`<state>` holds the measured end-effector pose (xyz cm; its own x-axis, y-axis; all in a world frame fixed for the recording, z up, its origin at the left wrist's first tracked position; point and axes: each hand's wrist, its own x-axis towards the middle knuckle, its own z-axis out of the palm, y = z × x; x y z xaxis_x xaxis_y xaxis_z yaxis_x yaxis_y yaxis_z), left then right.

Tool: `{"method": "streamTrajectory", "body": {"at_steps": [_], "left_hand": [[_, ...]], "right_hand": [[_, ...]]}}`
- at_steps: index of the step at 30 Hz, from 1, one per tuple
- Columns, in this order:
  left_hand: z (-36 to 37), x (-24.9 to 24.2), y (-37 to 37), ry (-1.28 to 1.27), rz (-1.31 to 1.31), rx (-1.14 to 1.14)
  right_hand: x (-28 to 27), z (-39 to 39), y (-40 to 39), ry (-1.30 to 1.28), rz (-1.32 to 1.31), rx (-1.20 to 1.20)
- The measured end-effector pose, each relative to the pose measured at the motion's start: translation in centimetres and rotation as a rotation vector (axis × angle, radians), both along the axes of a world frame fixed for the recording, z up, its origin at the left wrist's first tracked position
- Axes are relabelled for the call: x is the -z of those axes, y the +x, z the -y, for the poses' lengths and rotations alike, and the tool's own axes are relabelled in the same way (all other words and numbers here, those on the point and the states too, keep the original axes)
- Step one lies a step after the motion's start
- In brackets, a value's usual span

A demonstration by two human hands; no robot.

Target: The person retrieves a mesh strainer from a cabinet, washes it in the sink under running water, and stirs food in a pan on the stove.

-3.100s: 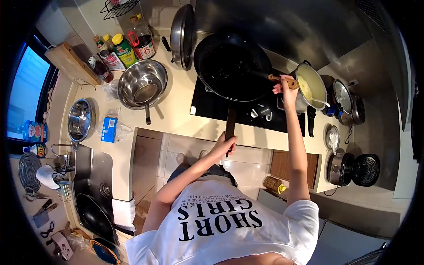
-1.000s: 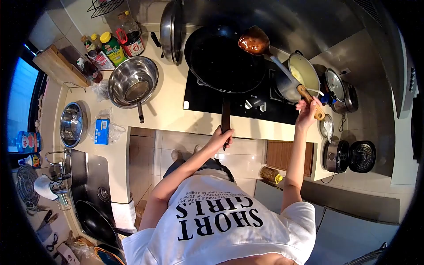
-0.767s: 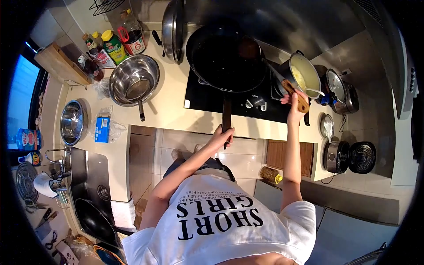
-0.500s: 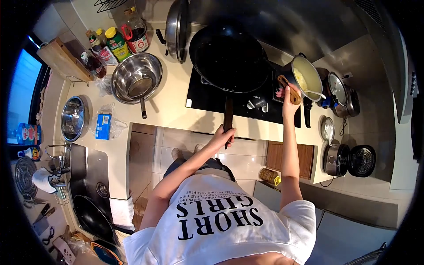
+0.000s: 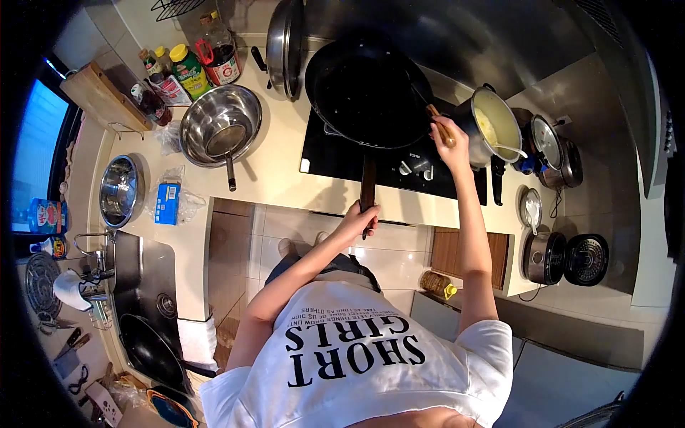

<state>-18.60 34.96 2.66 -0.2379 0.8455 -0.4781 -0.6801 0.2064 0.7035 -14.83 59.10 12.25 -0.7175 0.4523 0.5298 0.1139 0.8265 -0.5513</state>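
The dark wok (image 5: 367,93) rests on the black cooktop (image 5: 342,157), its handle pointing toward me. My left hand (image 5: 362,218) is wrapped round that handle (image 5: 369,182). In my right hand (image 5: 452,148) is a spatula (image 5: 433,111), gripped by its wooden handle. The spatula's dark front end reaches over the wok's right side, and its tip is hard to make out against the black interior. Just right of this hand stands a pot (image 5: 497,118) holding something pale yellow, with a light-coloured spoon handle (image 5: 510,150) sticking out over its rim.
A steel bowl with a strainer (image 5: 227,139), sauce bottles (image 5: 187,71) and a second steel bowl (image 5: 118,191) stand to the left. A large lid (image 5: 285,50) leans beside the wok. At lower left is the sink (image 5: 135,267); an open-lidded appliance (image 5: 544,257) sits right.
My right hand has moved left from beside the pot, and the spatula has swung so that its front end now reaches into the wok. My left hand has kept its hold.
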Motion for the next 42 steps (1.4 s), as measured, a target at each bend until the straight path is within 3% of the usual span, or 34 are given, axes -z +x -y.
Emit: {"method": "streamTrajectory", "body": {"at_steps": [17,31,33,42], "left_hand": [[0.0,0.0,0.0,-0.019,-0.041,0.013],[0.0,0.5,-0.1,0.040,0.002,0.005],[-0.1,0.4,0.0,0.027,0.001,0.000],[-0.1,0.6,-0.1,0.027,-0.002,-0.001]], "right_hand": [[-4.2,4.0,0.1,0.045,0.266,-0.310],[-14.1,8.9,5.9,0.164,0.418,-0.323],[-14.7,9.5,6.2,0.152,0.569,-0.268],[-14.5,10.0,5.7,0.193,0.579,-0.318]]}}
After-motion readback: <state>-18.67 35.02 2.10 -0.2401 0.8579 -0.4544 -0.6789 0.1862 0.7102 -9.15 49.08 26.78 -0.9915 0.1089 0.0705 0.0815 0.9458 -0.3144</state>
